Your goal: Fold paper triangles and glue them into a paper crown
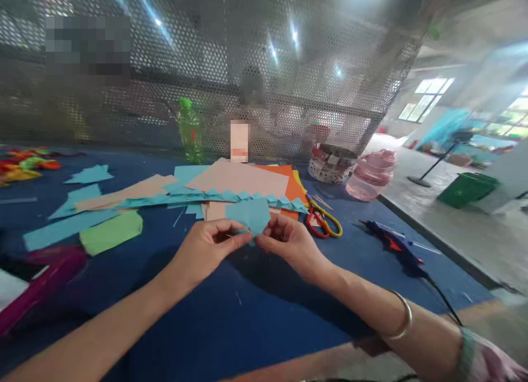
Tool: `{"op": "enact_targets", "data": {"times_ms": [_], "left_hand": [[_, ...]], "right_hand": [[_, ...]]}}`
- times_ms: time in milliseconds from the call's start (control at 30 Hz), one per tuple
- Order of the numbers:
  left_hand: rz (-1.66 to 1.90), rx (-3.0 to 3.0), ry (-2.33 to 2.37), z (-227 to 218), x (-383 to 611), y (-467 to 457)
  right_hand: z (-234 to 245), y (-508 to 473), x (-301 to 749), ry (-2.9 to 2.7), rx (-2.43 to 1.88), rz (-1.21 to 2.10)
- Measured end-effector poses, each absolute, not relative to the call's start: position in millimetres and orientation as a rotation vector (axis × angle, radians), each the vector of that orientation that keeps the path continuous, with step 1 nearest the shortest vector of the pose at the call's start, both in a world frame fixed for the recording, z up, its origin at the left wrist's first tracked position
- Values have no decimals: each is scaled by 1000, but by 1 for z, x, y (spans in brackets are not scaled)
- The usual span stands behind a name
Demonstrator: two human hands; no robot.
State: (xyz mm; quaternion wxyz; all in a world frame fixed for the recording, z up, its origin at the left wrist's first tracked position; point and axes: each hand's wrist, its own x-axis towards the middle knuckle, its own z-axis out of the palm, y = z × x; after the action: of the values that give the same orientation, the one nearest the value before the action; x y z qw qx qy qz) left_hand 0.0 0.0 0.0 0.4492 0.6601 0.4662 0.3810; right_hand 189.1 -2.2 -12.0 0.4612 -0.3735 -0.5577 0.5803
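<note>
Pinching a small, angular, light-blue paper piece (251,214) at its lower edge, the bare left hand (216,239) and the bare right hand (292,241) hold it over a flat dark-blue tabletop (226,327). Each thumb is clamped against the fingers on the paper, left hand at the piece's left, right hand at its right, the two sets of fingertips near each other. A silver-coloured ring bracelet (406,316) circles the right forearm.

Just beyond the piece runs a long light-blue paper strip with a zigzag edge (225,196); behind that lie a flat peach paper sheet (243,178) and a bright orange paper sheet (284,175). To the right of the piece are scissors with red and yellow loop handles (339,228); farther right rests a dark-blue glue gun with a black cord (391,241). Beyond the scissors, still to the piece's right, stand a round, mottled tub (330,168) and a translucent pink plastic container (371,175). To the left of the piece lies a pale-green paper sheet (111,233). Farther back on that side stands a clear green plastic bottle (190,131), before a grey perforated screen (289,96).
</note>
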Motion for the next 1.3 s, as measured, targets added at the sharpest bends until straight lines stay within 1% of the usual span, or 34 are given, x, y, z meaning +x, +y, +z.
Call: {"op": "enact_targets", "data": {"times_ms": [667, 1300], "left_hand": [[1041, 1435, 1226, 4, 12, -4], [1106, 1611, 1285, 0, 15, -5]], "right_hand": [[-16, -3, 187, -1385, -978, 1450], [-18, -3, 185, -1333, -928, 1527]]}}
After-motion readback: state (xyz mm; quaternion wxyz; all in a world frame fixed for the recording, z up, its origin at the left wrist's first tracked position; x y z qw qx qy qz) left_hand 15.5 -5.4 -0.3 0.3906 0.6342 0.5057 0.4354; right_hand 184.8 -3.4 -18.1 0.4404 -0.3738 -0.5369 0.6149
